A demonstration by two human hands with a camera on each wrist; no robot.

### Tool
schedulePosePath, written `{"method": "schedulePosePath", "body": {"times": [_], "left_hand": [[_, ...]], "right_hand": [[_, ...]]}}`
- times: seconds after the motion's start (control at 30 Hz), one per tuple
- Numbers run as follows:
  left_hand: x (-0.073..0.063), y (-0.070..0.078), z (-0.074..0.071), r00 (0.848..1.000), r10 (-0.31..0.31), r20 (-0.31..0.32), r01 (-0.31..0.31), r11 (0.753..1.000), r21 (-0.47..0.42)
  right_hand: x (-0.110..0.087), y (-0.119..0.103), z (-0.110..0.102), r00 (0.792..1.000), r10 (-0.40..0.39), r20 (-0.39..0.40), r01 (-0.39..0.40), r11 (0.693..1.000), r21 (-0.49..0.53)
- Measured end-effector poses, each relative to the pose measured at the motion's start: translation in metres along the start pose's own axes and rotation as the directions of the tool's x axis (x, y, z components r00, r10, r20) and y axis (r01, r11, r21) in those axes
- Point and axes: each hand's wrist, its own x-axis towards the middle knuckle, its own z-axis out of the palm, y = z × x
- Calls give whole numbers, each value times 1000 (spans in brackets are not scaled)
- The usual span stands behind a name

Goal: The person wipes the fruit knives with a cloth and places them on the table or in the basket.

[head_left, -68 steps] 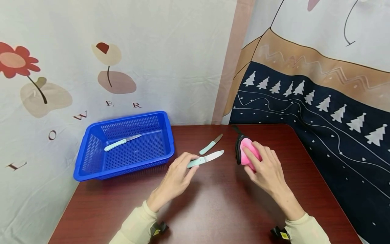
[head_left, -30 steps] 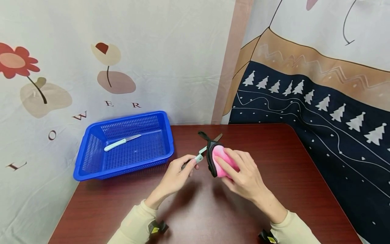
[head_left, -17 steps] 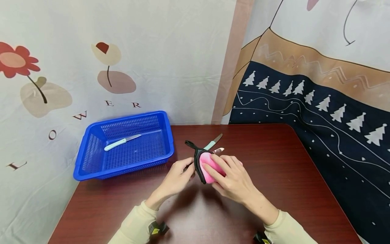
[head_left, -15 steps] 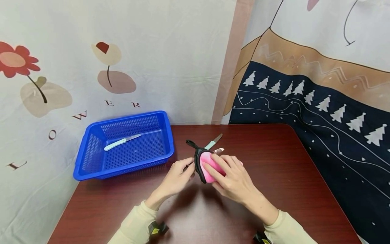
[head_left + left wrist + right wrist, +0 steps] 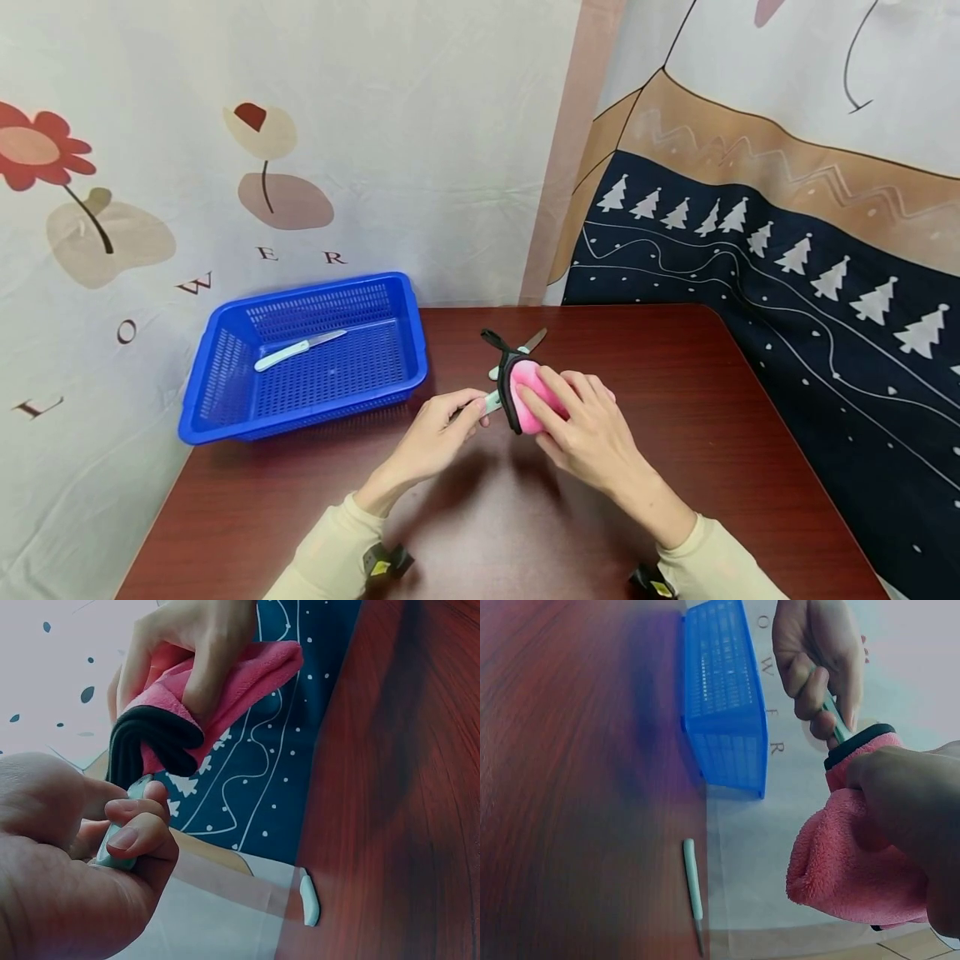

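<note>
My left hand (image 5: 426,442) holds a knife by its pale mint handle (image 5: 492,403), thumb and fingers curled round it. My right hand (image 5: 596,429) pinches a folded pink cloth (image 5: 528,374) with black trim and a black loop. The cloth's fold covers the held knife's blade, which is hidden in every view. In the right wrist view the pink cloth (image 5: 847,855) looks fluffy, its black edge close to my left fingers. Both hands are above the table. Behind the cloth a second knife (image 5: 535,341) lies on the table, partly covered from the head view.
A blue perforated basket (image 5: 307,417) stands on the left of the dark red-brown table (image 5: 712,400). Inside it lies another mint-handled knife (image 5: 292,353). Printed fabric (image 5: 450,167) hangs behind the table and along its right side.
My right hand has brought the cloth leftward over the held knife's blade, down to the handle. Since half a second ago it has slid back slightly rightward, baring some handle. My left hand barely moved.
</note>
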Motion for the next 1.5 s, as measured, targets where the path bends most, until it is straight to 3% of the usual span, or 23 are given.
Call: {"method": "schedulePosePath", "body": {"times": [0.53,0.73,1.13,1.37,1.5], "left_hand": [[-1,-1,0,1000,3,-7,-3,1000,25],[-1,-1,0,1000,-6,-1,6,1000,27],[-1,1,-3,999,-35,3,35,999,1],[-1,1,-2,998,-61,11,62,998,-32],[-1,0,-2,998,-62,9,62,997,-34]], "right_hand": [[-12,20,-10,992,107,60,-106,994,-32],[-20,33,-13,989,140,50,-138,989,-46],[-40,58,-20,976,217,-2,-216,976,-38],[-29,53,-19,978,177,-113,-175,984,32],[-19,44,-19,980,145,-137,-138,989,61]]}}
